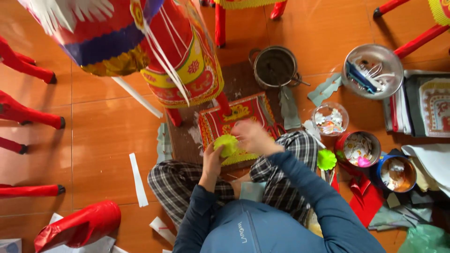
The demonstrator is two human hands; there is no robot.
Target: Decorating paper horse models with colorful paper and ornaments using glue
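Floor: orange tiled floor (pixel 108 136), person seated cross-legged.
Left hand (pixel 213 159): gripping yellow-green scalloped paper flower (pixel 226 144).
Right hand (pixel 253 137): blurred, fingers closed at the flower's edge.
Nearby: round metal pot (pixel 275 66).

Paper strips (pixel 138 179) on orange floor (pixel 103 126)

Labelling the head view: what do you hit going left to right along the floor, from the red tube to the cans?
Red glossy tube → white paper strip → left hand holding the yellow paper flower → right hand → green paper flower → red can of cutouts → blue can.
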